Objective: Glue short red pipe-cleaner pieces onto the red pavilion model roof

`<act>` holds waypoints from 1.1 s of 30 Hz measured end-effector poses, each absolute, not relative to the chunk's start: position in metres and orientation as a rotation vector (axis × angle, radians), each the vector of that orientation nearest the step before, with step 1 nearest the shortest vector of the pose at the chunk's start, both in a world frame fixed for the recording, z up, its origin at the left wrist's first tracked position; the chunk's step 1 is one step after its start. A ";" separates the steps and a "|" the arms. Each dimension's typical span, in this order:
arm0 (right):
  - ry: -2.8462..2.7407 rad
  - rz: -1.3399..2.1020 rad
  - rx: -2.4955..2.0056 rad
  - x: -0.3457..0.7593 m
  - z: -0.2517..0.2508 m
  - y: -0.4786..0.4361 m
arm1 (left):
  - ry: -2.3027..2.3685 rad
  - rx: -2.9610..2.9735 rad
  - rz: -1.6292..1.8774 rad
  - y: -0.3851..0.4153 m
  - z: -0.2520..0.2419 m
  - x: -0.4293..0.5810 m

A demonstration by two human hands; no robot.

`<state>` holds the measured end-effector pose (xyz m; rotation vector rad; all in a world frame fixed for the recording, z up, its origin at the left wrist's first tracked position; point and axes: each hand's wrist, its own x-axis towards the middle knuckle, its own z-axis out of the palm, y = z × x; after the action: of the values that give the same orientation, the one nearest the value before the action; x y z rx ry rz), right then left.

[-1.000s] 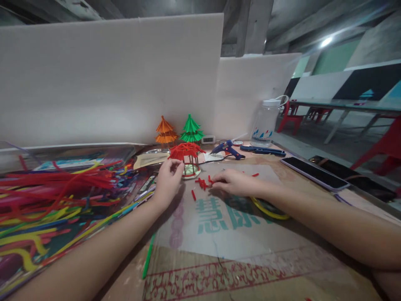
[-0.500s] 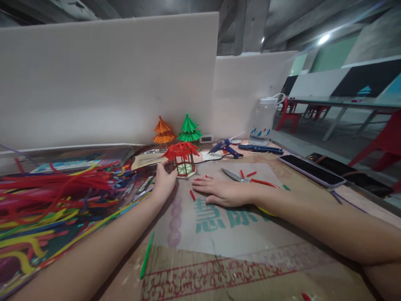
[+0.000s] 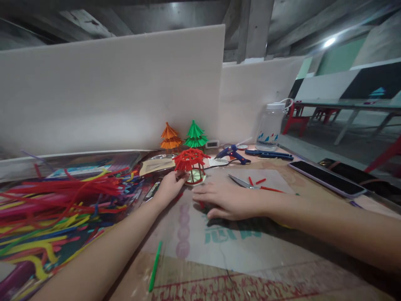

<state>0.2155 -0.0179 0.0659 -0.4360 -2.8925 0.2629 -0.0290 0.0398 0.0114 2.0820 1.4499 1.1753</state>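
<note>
A small red pavilion model [image 3: 191,164] made of cut straws stands on a pale round base on the clear sheet [image 3: 244,246]. My left hand [image 3: 170,187] reaches to its left side, fingertips touching the base and curled. My right hand [image 3: 226,199] lies flat, palm down, fingers stretched to the left, on the sheet just in front of the model; a short red straw piece peeks out under it. Scissors [image 3: 239,181] and a few red straw bits [image 3: 260,184] lie behind that hand.
A big pile of coloured straws [image 3: 53,205] fills the left. Orange [image 3: 170,136] and green [image 3: 195,134] paper pagodas stand by the white board. A blue glue gun [image 3: 231,152], a water jug [image 3: 271,124], phones [image 3: 326,178] and a loose green straw [image 3: 155,265] are around.
My right hand has gone from pinching red pieces to lying flat, sliding toward me over them. My left hand dropped from the model's roof to its base. The scissors came into sight.
</note>
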 end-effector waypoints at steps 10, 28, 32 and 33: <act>-3.004 0.221 -0.235 0.143 0.050 0.002 | 1.519 2.186 1.341 0.046 0.008 -0.032; -2.475 0.170 -1.145 0.276 0.117 0.010 | 1.287 1.879 1.270 0.026 0.012 -0.014; -2.370 0.113 -1.375 0.307 0.127 0.037 | 1.376 1.722 1.303 0.027 0.013 -0.015; -2.362 0.106 -1.414 0.313 0.128 0.040 | 1.364 1.724 1.315 0.027 0.013 -0.016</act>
<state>0.3130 0.0405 0.1275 -1.4140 -2.3621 0.1058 -0.0158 0.0273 0.0129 1.7237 1.3637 1.3147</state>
